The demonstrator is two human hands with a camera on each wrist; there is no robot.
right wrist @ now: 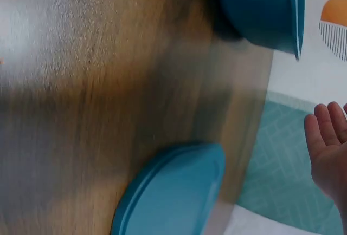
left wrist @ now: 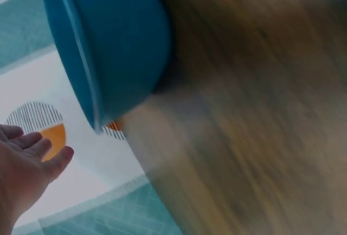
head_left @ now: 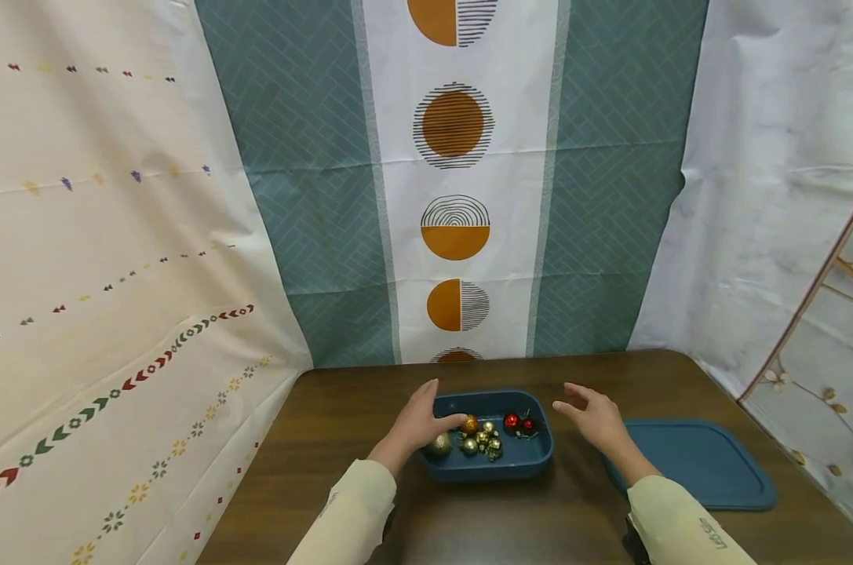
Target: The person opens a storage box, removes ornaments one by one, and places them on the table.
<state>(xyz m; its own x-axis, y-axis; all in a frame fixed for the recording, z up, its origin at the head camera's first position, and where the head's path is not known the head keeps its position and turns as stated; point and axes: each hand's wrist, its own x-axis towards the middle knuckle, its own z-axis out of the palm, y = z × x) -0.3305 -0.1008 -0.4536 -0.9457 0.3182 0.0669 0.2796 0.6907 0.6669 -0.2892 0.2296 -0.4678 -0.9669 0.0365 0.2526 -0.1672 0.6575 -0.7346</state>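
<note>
A blue container (head_left: 483, 472) on the wooden table holds gold, orange and red ornaments, some in a cluster. My left hand (head_left: 419, 424) hovers over its left end, fingers relaxed and apart, holding nothing; in the left wrist view the hand (left wrist: 32, 167) is beside the container wall (left wrist: 119, 40). My right hand (head_left: 599, 424) is raised between the container and a flat blue lid (head_left: 701, 463), fingers spread and nothing held. The right wrist view shows the right hand (right wrist: 331, 154) off to one side of the container (right wrist: 260, 7) and the lid (right wrist: 173, 191).
The dark wooden table (head_left: 341, 408) reaches back to a hanging cloth (head_left: 299, 235) with orange and striped circles. Patterned cream cloth (head_left: 115, 275) hangs at the left. A ladder-like frame (head_left: 807, 302) with small flowers leans at the right.
</note>
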